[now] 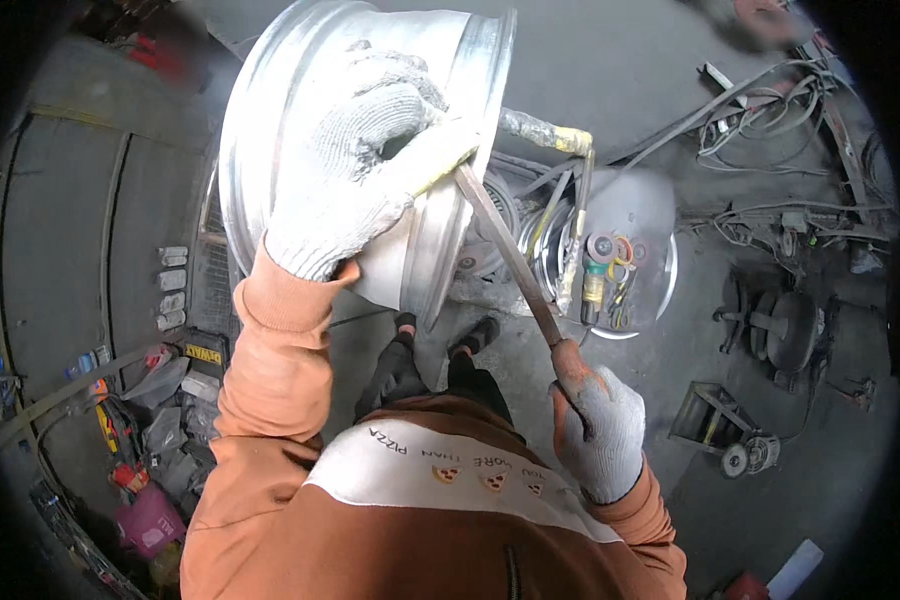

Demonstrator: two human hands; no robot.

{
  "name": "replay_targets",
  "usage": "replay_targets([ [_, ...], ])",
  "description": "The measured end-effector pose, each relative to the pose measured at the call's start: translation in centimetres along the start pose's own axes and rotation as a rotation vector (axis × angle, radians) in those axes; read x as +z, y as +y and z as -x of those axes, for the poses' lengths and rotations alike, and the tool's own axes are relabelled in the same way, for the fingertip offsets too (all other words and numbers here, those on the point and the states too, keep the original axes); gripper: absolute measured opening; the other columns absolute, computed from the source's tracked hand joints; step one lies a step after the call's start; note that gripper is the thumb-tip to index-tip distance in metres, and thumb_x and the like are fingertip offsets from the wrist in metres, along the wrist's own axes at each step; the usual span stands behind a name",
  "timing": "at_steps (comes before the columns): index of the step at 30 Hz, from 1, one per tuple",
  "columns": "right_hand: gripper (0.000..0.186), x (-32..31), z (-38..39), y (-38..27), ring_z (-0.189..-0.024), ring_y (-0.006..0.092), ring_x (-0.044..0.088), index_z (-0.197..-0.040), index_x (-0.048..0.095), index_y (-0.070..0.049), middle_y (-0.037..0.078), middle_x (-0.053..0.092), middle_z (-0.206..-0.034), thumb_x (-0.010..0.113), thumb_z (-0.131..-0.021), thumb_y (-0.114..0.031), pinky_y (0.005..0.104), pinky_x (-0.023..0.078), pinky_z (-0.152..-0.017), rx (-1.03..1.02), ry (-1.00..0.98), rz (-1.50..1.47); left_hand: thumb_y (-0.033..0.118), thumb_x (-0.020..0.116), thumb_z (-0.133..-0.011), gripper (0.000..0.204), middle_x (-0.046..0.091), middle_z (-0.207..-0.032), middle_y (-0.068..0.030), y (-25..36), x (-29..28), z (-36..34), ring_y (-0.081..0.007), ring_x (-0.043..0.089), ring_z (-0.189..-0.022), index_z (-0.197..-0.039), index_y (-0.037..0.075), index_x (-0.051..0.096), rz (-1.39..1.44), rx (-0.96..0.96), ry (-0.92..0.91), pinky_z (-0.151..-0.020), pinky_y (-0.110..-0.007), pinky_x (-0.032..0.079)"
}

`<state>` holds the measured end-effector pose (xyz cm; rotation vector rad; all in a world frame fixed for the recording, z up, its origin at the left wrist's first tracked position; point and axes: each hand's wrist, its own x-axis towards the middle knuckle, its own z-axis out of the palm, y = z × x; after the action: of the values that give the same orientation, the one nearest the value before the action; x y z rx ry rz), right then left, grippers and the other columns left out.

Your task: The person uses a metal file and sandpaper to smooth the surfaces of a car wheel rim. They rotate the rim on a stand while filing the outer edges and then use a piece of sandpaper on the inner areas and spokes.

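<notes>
A silver metal wheel rim (300,60) stands on its side at the upper left, its polished edge facing right. My left hand (355,165), in a grey-white knit glove with a yellow-wrapped thumb, is curled over the rim's barrel. That thumb reaches the rim's edge, by the tip of a long, flat, rusty-brown file (510,245). At the lower right my right hand (602,430), gloved too, is wrapped round the file's brownish handle. The file slants up and left from it to the rim's edge. Whether the left thumb presses on the tip, I cannot tell.
Beyond the file, a yellow-and-green grinder (595,280) lies by a round, shiny disc-shaped surface (645,200). A taped bar (545,130) sticks out past the rim. Cables (770,130), a wheeled stool (785,325) and a small motor (762,452) are at right; a cluttered shelf (170,400) is at left.
</notes>
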<state>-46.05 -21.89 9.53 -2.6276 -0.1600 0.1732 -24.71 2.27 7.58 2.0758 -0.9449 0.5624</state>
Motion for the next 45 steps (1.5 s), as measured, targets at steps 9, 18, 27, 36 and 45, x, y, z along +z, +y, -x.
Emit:
replay_targets([
  [9,0.033,0.2,-3.3,0.2,-0.071,0.0395,0.067,-0.121,0.068,-0.002,0.021,0.065,-0.080,0.069,-0.088,0.000,0.0378,0.053,-0.063,-0.136,0.170,-0.131,0.020,0.072,-0.094,0.024,0.072,-0.091,-0.0099,1.8,-0.4,-0.5,-0.0171,0.066,-0.083,-0.101,-0.003,0.075,0.124,-0.579,0.115,-0.076,-0.031,0.051],
  [18,0.037,1.5,-5.6,-0.1,-0.059,0.0333,0.063,-0.120,0.068,-0.012,0.013,0.060,-0.073,0.070,-0.084,-0.006,0.0406,0.050,-0.052,-0.165,0.254,-0.151,0.016,0.068,-0.099,0.021,0.072,-0.092,-0.0109,0.6,0.9,-0.3,-0.0177,0.068,-0.087,-0.106,-0.003,0.072,0.220,-0.433,0.354,-0.081,-0.031,0.053],
  [27,0.032,0.8,-3.0,-0.1,-0.069,0.0414,0.064,-0.117,0.070,-0.003,0.021,0.064,-0.083,0.067,-0.086,0.003,0.0400,0.051,-0.062,0.009,0.038,-0.132,0.018,0.075,-0.091,0.018,0.071,-0.089,-0.0110,1.1,0.9,-0.5,-0.0213,0.066,-0.083,-0.095,-0.001,0.075,0.229,-0.439,0.213,-0.078,-0.034,0.052],
  [36,0.034,0.9,-1.2,-0.4,-0.073,0.0405,0.066,-0.119,0.071,-0.002,0.019,0.064,-0.083,0.062,-0.086,0.004,0.0354,0.053,-0.065,0.076,-0.069,-0.063,0.012,0.072,-0.093,0.016,0.072,-0.085,-0.0101,0.2,0.0,0.3,-0.0181,0.066,-0.082,-0.096,-0.003,0.075,0.078,-0.112,0.054,-0.077,-0.032,0.052],
  [45,0.037,-0.3,-5.6,-0.6,-0.091,0.0327,0.068,-0.126,0.068,-0.002,0.021,0.069,-0.099,0.069,-0.090,0.003,0.0355,0.053,-0.079,-0.074,0.191,-0.214,0.019,0.068,-0.099,0.025,0.073,-0.097,-0.0109,-2.6,1.3,-0.3,-0.0179,0.068,-0.087,-0.112,-0.002,0.072,-0.139,-0.265,0.285,-0.080,-0.030,0.053],
])
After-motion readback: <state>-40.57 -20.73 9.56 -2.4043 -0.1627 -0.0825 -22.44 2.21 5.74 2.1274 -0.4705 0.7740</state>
